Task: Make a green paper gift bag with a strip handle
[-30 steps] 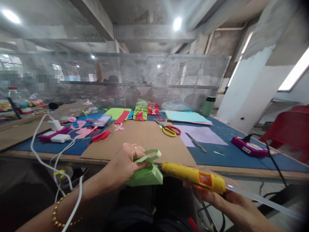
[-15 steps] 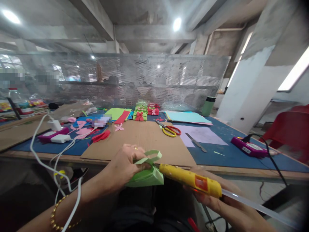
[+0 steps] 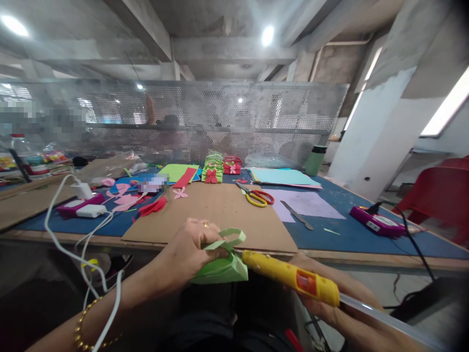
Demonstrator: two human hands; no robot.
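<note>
My left hand (image 3: 190,249) is closed around a small green paper basket (image 3: 223,266) with a curled paper handle, held just below the table's front edge. My right hand (image 3: 340,300) grips a yellow hot glue gun (image 3: 293,276) whose nozzle touches the basket's right side. A clear glue stick (image 3: 388,320) sticks out of the gun's back end toward the lower right. A gold bead bracelet (image 3: 86,332) circles my left wrist.
A brown cardboard sheet (image 3: 216,210) lies on the blue table mat (image 3: 351,230). On it or near it are red-and-yellow scissors (image 3: 256,196), a knife (image 3: 297,215), coloured paper sheets (image 3: 282,177), finished green and red baskets (image 3: 216,171), pink cut-outs (image 3: 126,198), magenta power strips (image 3: 373,222) and white cables (image 3: 84,244). A mesh screen (image 3: 227,117) backs the table.
The glue gun has moved left and slightly down, bringing its nozzle from a short gap away up against the green basket. My left hand and the basket stay almost still.
</note>
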